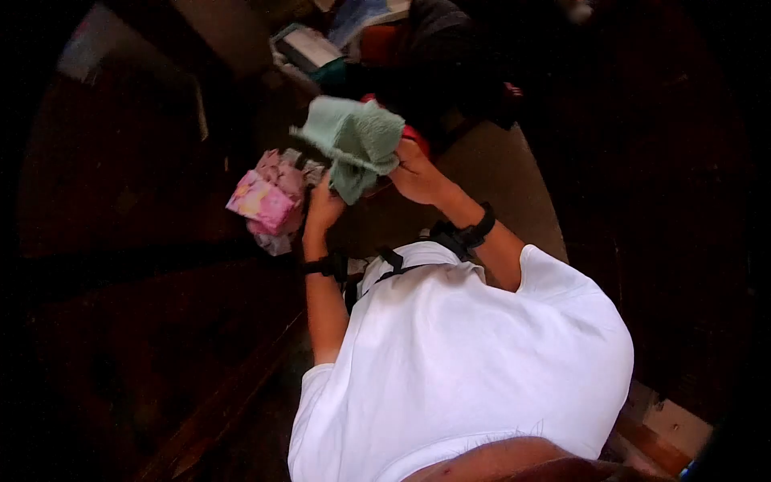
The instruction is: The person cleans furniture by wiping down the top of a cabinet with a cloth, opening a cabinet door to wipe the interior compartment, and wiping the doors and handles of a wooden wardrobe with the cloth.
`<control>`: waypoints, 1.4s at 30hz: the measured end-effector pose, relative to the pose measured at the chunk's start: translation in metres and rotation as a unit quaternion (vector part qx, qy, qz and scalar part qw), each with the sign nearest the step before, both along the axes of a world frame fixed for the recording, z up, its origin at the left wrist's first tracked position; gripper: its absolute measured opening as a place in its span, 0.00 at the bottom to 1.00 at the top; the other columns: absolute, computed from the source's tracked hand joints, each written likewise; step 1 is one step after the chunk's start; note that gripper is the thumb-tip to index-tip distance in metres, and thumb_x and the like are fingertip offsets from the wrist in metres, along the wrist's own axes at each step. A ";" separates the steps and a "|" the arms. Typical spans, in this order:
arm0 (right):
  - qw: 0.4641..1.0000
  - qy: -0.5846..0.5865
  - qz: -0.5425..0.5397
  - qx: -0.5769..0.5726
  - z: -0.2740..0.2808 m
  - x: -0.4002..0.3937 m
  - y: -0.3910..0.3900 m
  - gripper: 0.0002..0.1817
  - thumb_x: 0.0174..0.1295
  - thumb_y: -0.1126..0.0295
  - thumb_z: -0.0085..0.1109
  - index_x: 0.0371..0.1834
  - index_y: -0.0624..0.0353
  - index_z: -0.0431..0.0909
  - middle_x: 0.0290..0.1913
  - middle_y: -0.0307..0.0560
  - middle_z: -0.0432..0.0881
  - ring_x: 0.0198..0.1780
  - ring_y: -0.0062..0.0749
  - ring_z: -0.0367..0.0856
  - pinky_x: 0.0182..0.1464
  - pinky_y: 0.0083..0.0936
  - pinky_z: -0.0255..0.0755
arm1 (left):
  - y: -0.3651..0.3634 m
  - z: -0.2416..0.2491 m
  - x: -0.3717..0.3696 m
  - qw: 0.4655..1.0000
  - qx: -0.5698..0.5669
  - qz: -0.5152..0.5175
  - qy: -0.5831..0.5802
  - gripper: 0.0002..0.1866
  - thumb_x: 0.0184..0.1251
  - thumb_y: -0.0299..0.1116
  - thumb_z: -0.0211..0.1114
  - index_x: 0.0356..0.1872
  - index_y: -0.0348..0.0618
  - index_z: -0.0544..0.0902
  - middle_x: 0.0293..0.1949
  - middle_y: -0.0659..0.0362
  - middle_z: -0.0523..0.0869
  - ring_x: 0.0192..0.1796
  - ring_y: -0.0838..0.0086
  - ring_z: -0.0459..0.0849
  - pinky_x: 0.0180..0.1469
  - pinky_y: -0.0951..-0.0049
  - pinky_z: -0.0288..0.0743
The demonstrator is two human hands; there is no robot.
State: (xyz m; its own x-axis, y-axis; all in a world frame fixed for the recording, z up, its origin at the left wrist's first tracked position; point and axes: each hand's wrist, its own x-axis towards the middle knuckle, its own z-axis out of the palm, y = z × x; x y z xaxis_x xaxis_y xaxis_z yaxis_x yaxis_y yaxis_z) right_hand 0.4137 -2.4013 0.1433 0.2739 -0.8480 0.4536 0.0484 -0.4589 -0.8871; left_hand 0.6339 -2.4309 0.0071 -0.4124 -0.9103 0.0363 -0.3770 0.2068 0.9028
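A light green towel [341, 132], bunched and partly folded, is held up in front of my body. My right hand [419, 175] grips its right edge with the fingers closed. My left hand [324, 207] is at the towel's lower left side, its fingers mostly hidden, so their grip does not show. Just left of that hand is a heap of pink and greyish cloths [279, 173], with a bright pink patterned folded cloth [261, 201] on its near side. Something red shows behind the towel near my right hand.
Beyond the towel, a box-like thing with a white top [312, 46] lies among blurred dark, blue and orange items. A brown surface [502, 173] extends to the right of my hands. Dark wooden surfaces lie at both sides.
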 end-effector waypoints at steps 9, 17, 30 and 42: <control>0.834 0.502 -0.229 -0.004 -0.085 -0.276 0.073 0.21 0.46 0.75 0.59 0.48 0.59 0.82 0.57 0.60 0.72 0.63 0.54 0.67 0.68 0.53 0.52 | 0.026 0.033 -0.306 0.909 0.160 -0.378 -0.070 0.17 0.53 0.30 0.68 0.46 0.38 0.82 0.38 0.59 0.86 0.40 0.70 0.82 0.44 0.70 0.77; 0.772 0.442 -0.428 0.158 -0.139 -0.359 0.155 0.21 0.66 0.56 0.56 0.51 0.62 0.79 0.54 0.56 0.77 0.58 0.55 0.72 0.70 0.50 0.53 | -0.037 0.025 -0.403 0.978 0.028 -0.134 0.156 0.11 0.58 0.29 0.65 0.41 0.37 0.81 0.37 0.52 0.86 0.40 0.63 0.85 0.43 0.64 0.77; 0.756 0.209 -0.602 0.149 -0.125 -0.292 0.010 0.28 0.53 0.60 0.71 0.55 0.63 0.75 0.55 0.56 0.76 0.57 0.55 0.76 0.57 0.39 0.72 | -0.127 0.030 -0.435 0.971 -0.150 -0.132 0.130 0.17 0.52 0.19 0.65 0.45 0.37 0.75 0.39 0.44 0.84 0.44 0.49 0.84 0.46 0.62 0.77; 0.749 0.191 -0.513 0.374 -0.208 -0.331 -0.046 0.38 0.53 0.72 0.60 0.70 0.67 0.60 0.59 0.65 0.76 0.60 0.57 0.75 0.60 0.41 0.69 | -0.137 -0.068 -0.422 0.943 -0.184 -0.271 -0.063 0.21 0.54 0.28 0.63 0.49 0.33 0.72 0.48 0.38 0.74 0.51 0.39 0.72 0.52 0.48 0.68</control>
State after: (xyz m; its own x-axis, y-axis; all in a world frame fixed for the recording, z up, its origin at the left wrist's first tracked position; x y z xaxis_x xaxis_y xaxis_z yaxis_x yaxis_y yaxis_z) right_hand 0.0831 -2.4475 -0.0648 -0.7073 -0.6785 -0.1982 -0.3119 0.5512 -0.7739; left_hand 0.2116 -2.5676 -0.0609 -0.8355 -0.5000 0.2280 -0.2255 0.6903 0.6875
